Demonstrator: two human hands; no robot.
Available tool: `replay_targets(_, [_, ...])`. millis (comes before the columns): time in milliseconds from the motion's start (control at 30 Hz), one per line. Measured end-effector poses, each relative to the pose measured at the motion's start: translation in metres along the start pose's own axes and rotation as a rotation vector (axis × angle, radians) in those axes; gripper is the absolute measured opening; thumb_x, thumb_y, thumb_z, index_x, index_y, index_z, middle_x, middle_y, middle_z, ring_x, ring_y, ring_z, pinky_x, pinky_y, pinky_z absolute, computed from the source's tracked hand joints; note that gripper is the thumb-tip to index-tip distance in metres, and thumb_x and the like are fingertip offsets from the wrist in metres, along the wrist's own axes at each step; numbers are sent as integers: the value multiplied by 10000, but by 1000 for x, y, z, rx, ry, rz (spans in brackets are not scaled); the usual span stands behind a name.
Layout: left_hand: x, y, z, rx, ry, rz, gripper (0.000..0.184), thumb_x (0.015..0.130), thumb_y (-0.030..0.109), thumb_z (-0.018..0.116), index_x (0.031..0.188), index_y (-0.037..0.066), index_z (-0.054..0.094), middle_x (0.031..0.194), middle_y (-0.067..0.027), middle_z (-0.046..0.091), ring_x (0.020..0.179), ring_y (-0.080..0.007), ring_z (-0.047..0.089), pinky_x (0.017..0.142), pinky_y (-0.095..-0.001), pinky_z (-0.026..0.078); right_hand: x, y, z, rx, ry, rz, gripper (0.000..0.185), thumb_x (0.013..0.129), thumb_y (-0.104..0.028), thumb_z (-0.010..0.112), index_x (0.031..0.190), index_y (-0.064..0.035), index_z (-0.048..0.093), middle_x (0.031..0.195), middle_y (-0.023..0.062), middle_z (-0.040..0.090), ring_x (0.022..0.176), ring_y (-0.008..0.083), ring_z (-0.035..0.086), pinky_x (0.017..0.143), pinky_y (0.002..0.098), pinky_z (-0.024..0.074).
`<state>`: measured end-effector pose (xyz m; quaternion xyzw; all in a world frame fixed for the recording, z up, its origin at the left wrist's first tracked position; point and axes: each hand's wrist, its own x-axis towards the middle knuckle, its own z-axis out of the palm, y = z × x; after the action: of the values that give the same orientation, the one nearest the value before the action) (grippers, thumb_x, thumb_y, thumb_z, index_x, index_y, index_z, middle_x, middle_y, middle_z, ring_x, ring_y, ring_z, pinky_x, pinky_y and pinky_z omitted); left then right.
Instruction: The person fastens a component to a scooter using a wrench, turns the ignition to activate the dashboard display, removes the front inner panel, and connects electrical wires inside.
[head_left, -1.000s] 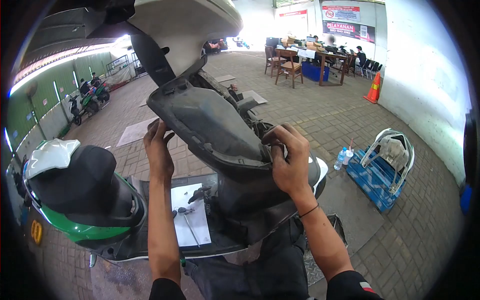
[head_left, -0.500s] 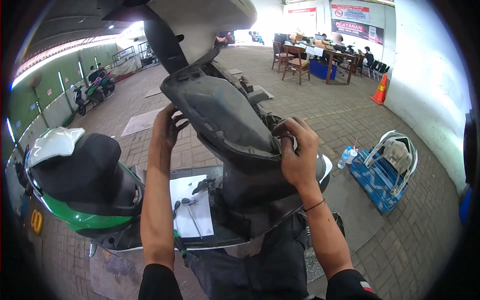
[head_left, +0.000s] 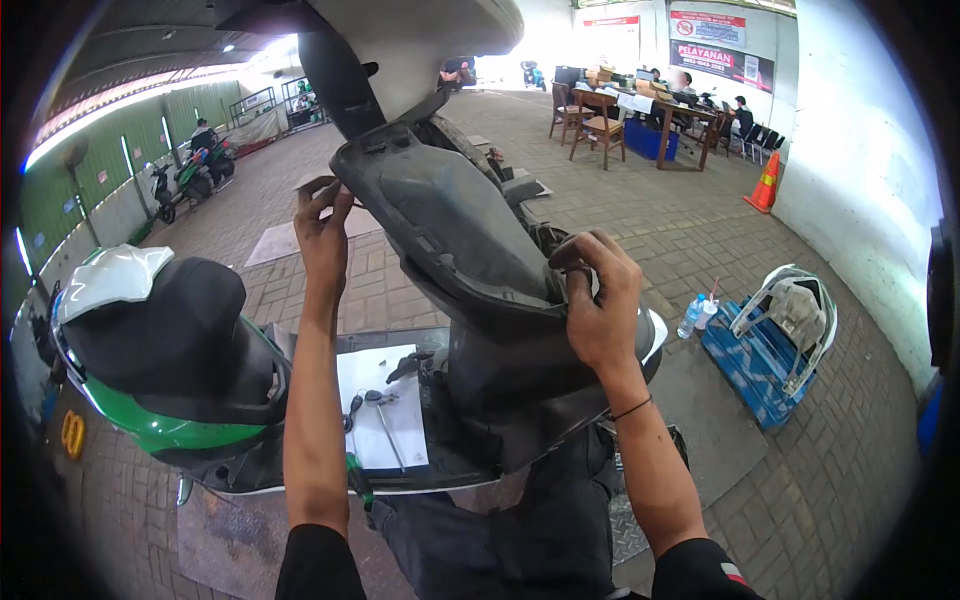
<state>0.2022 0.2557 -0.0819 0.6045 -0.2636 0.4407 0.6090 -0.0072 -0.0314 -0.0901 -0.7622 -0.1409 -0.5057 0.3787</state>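
Note:
A dark grey inner panel (head_left: 450, 215) of a scooter stands tilted in the middle of the view, beneath the pale front cover (head_left: 420, 50). My right hand (head_left: 603, 295) pinches the panel's lower right edge between thumb and bent fingers. At the upper left edge is my left hand (head_left: 325, 225), its fingers curled close to the rim; whether they grip it is not clear. On the footboard lies a white paper (head_left: 375, 435) with a screwdriver (head_left: 390, 435), keys (head_left: 380, 397) and a small black part (head_left: 408, 367).
The black seat (head_left: 160, 325) carries a white cover piece (head_left: 115, 287) at left. On the right a blue crate (head_left: 745, 345) holds a pale frame part (head_left: 797, 310), beside a water bottle (head_left: 691, 315). Farther back are a traffic cone (head_left: 764, 184), a table (head_left: 690, 108) and seated people.
My left hand has shifted upward along the panel's left edge. My right hand stays at the lower right edge. The whole view has shifted slightly.

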Motion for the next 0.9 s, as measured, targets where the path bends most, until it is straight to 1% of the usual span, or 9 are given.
replay_targets(67, [8,-21,-7,56,-91,-37,322,1006,281,731,1084,-27,788,1019,-93,718,944,-201,636,804,-351,490,1,-3,-1,-2,15,-1,225,743,100,576,941,36,662,906,192,639,857,403,661,779,425,511])
replay_targets(100, [12,-25,-7,55,-92,-32,322,1006,281,731,1084,-27,788,1019,-93,718,944,-201,636,804,-351,490,2,-4,-1,-1,8,-5,220,744,102,575,935,36,662,905,192,639,856,403,660,779,422,512])
replay_targets(167, [14,-16,-4,-70,-163,-487,345,1001,327,712,1030,-9,781,951,-77,722,884,-162,618,724,-342,481,2,-5,-1,1,-7,-7,215,745,104,574,929,37,661,904,192,640,855,403,660,778,420,512])
replay_targets(300, [6,-9,1,-328,-231,-708,385,1007,335,686,1147,-20,735,1067,-88,714,840,-163,608,741,-322,500,-1,-4,0,-22,7,-17,205,748,94,582,927,34,661,904,188,644,858,398,663,783,424,514])
replay_targets(433, [-6,-4,-6,-159,-221,-574,458,1052,401,648,1180,-32,718,1123,-96,711,940,-205,632,811,-349,518,0,-5,-2,-31,7,-13,195,751,84,590,926,32,660,902,186,644,860,393,667,787,431,513])
replay_targets(633, [-32,6,-2,-176,-176,-393,506,1044,467,661,1032,-25,780,1143,-84,696,1019,-199,633,912,-374,485,0,-3,0,-13,13,2,194,751,85,589,921,27,662,887,184,635,840,398,655,770,431,509])
replay_targets(700, [-36,10,4,-175,-65,-235,460,1026,427,704,996,-25,785,1094,-76,703,998,-190,636,911,-361,479,-1,-2,-1,-11,9,-11,194,750,85,588,920,27,662,884,185,634,834,401,653,766,434,507])
replay_targets(833, [-36,5,17,-341,52,-273,403,1007,372,740,940,-22,794,966,-65,707,948,-178,640,867,-338,473,2,-1,-2,2,-1,-18,192,748,87,587,918,31,658,878,187,631,828,410,647,757,444,502])
replay_targets(900, [-28,6,19,-175,142,-262,364,1008,337,739,935,-17,787,851,-48,682,868,-163,632,824,-319,461,2,1,-2,-15,0,-31,198,748,89,585,924,34,657,881,189,633,833,410,650,760,440,504])
